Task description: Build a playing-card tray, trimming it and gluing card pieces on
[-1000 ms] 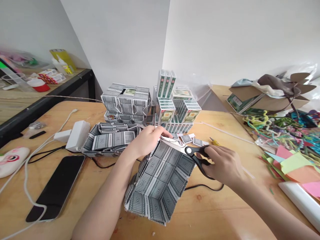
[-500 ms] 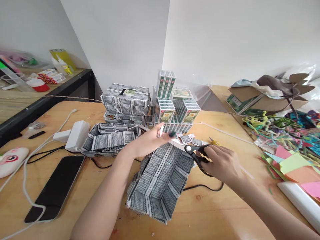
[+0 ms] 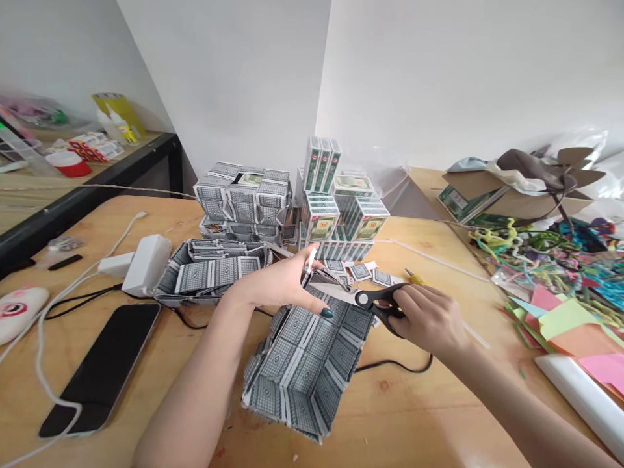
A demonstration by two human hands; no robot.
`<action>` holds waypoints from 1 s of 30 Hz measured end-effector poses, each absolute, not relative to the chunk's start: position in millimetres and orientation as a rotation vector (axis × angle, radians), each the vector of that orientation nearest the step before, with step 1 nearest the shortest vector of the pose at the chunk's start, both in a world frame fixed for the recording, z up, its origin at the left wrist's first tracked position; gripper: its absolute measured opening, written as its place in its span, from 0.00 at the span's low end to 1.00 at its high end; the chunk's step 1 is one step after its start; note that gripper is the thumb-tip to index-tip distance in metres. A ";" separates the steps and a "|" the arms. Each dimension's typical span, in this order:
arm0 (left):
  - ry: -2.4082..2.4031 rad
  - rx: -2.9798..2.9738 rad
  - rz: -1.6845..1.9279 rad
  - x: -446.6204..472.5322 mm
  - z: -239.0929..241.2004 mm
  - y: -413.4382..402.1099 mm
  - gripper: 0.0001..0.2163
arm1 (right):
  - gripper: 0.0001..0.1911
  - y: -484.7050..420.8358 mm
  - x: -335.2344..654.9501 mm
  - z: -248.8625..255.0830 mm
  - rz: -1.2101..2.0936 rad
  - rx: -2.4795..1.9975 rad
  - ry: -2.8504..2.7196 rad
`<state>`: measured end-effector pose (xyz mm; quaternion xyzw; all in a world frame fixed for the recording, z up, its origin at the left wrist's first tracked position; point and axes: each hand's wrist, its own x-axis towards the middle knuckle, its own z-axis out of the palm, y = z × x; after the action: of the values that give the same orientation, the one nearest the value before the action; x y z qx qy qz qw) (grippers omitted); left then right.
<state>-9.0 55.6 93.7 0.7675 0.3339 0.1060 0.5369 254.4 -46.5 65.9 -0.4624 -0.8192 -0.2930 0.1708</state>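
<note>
A box built from grey-green patterned playing cards [image 3: 307,354] lies on the wooden table [image 3: 414,403] in front of me. My left hand [image 3: 283,283] rests at the box's far rim, pinching a small white strip between thumb and fingers. My right hand [image 3: 429,318] grips black-handled scissors [image 3: 370,300], their blades pointing left at the same rim, close to my left fingers. Small cut card pieces [image 3: 363,273] lie just behind the scissors.
Another card tray [image 3: 214,276] and stacked card packs [image 3: 292,201] stand behind. A black phone [image 3: 102,367], white charger [image 3: 143,263] and cables lie at left. Coloured paper [image 3: 570,325], pipe cleaners [image 3: 550,253] and a cardboard box [image 3: 517,185] fill the right side.
My left hand has lifted off the rim and turned, thumb now down against the box wall. The scissors have shifted slightly left toward the rim. The box has settled a little lower.
</note>
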 end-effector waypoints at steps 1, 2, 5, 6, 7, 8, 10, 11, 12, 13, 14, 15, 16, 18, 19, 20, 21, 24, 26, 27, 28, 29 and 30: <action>0.786 1.824 0.261 -9.2 93.4 55.9 0.53 | 0.13 -46.6 256.0 65.5 -0.828 -1.322 -2.316; 0.778 1.824 0.272 -9.4 93.2 56.2 0.53 | 0.13 -46.9 257.9 64.6 -0.816 -1.340 -2.292; 0.757 1.829 0.300 -9.6 93.7 56.8 0.50 | 0.11 -49.1 265.0 58.6 -0.727 -1.435 -2.162; 0.754 1.831 0.308 -9.5 94.3 56.8 0.48 | 0.10 -50.3 267.5 55.6 -0.691 -1.484 -2.103; 0.752 1.835 0.319 -9.3 95.2 56.8 0.45 | 0.10 -51.9 269.8 52.6 -0.655 -1.546 -2.039; 0.748 1.842 0.330 -9.0 96.3 56.7 0.41 | 0.09 -53.7 271.6 49.6 -0.618 -1.623 -1.967; 0.744 1.865 0.346 -8.4 98.8 56.4 0.32 | 0.10 -57.7 273.0 45.4 -0.510 -1.811 -1.820; 0.748 1.875 0.352 -8.2 99.9 56.2 0.27 | 0.11 -59.6 272.4 44.6 -0.429 -1.904 -1.753; 0.756 1.883 0.361 -8.0 100.9 55.9 0.24 | 0.13 -61.4 271.0 44.7 -0.334 -1.988 -1.691; 0.768 1.888 0.371 -7.9 101.7 55.7 0.22 | 0.14 -62.9 268.9 45.8 -0.236 -2.057 -1.636; 0.782 1.889 0.385 -7.9 102.3 55.5 0.20 | 0.16 -64.1 266.4 47.5 -0.139 -2.106 -1.594; 0.794 1.887 0.400 -7.9 102.8 55.3 0.20 | 0.17 -65.0 263.7 49.6 -0.051 -2.142 -1.567; 0.804 1.884 0.408 -7.9 103.2 55.2 0.19 | 0.18 -65.7 261.0 51.6 0.024 -2.173 -1.554; 0.817 1.871 0.405 -7.9 103.8 54.8 0.18 | 0.19 -66.9 256.2 54.1 0.132 -2.233 -1.567; 0.820 1.863 0.401 -7.9 104.2 54.6 0.18 | 0.19 -67.6 254.3 54.0 0.172 -2.265 -1.588; 0.822 1.855 0.398 -7.7 104.5 54.4 0.18 | 0.19 -68.6 253.0 52.9 0.210 -2.299 -1.611; 0.825 1.849 0.399 -7.5 104.7 54.2 0.17 | 0.19 -69.7 252.1 50.8 0.251 -2.333 -1.634; 0.838 1.841 0.405 -6.8 105.1 53.6 0.17 | 0.16 -73.8 252.4 40.4 0.402 -2.409 -1.709; 0.848 1.841 0.402 -6.5 104.8 53.3 0.17 | 0.14 -76.3 255.0 32.9 0.490 -2.418 -1.776; 0.850 1.839 0.400 -6.5 104.7 53.2 0.17 | 0.13 -77.3 256.8 29.7 0.532 -2.396 -1.815; 0.852 1.837 0.399 -6.6 104.6 53.1 0.18 | 0.12 -78.1 258.7 27.1 0.572 -2.361 -1.849; 0.855 1.834 0.396 -6.7 104.6 52.9 0.18 | 0.12 -78.7 260.4 25.4 0.609 -2.317 -1.875; 0.857 1.832 0.392 -6.9 104.9 52.7 0.18 | 0.12 -79.2 261.7 24.6 0.636 -2.271 -1.893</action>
<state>-6.9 52.7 104.9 0.7623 0.3565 0.1633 0.5148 261.7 -79.2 24.6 -0.7497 -0.6248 0.2101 0.0588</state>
